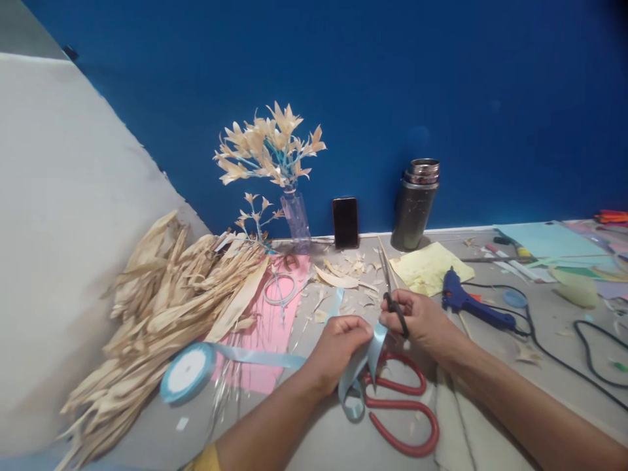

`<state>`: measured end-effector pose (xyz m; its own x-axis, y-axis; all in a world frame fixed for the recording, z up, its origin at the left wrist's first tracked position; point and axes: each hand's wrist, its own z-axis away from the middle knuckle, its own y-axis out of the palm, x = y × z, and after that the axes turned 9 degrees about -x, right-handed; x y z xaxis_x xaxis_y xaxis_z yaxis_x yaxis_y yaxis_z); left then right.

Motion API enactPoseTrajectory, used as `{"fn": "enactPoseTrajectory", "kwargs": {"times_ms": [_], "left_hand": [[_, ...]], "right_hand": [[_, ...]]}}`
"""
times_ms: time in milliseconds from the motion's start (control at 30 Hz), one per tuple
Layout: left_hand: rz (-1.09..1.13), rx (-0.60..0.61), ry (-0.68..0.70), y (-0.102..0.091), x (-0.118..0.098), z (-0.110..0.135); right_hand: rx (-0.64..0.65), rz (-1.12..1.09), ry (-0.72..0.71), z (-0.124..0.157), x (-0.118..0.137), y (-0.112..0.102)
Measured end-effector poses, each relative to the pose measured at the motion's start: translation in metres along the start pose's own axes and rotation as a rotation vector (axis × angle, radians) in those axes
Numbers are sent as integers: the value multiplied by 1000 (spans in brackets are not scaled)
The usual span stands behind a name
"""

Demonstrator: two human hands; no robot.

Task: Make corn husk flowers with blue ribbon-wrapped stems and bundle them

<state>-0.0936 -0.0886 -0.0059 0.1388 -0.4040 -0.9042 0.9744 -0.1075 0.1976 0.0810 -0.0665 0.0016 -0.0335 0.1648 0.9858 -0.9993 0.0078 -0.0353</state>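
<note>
Head view: just above the red scissors (402, 409) lying on the surface, the left hand (338, 343) pinches a looped blue ribbon (360, 367) in its fingers. The right hand (417, 318), above those scissors too, has its fingers closed around small black scissors (390, 288), blades pointing away. The satin looks slippery and may slide from the pinch. Blades this near the left fingertips could nick them.

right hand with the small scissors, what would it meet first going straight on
Likely the husk scraps just past the small scissors in the right hand; beyond them the line passes between phone and flask to the blue wall. Depth is unclear.
</note>
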Motion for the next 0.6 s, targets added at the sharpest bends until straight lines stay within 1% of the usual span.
{"fn": "enactPoseTrajectory", "kwargs": {"times_ms": [67,133,333,500,600], "left_hand": [[73,95,-81,-1,1,0],[76,129,-97,-2,1,0],[27,76,-79,-3,-5,3],[81,82,-73,-5,-1,-1],[131,47,-73,-5,3,-5]], "right_hand": [[-43,1,-14,-1,0,-2],[-66,6,-21,-4,0,-6],[-105,15,-57,-10,0,-13],[-167,34,-108,-7,12,-15],[-193,49,-135,-5,17,-16]]}}
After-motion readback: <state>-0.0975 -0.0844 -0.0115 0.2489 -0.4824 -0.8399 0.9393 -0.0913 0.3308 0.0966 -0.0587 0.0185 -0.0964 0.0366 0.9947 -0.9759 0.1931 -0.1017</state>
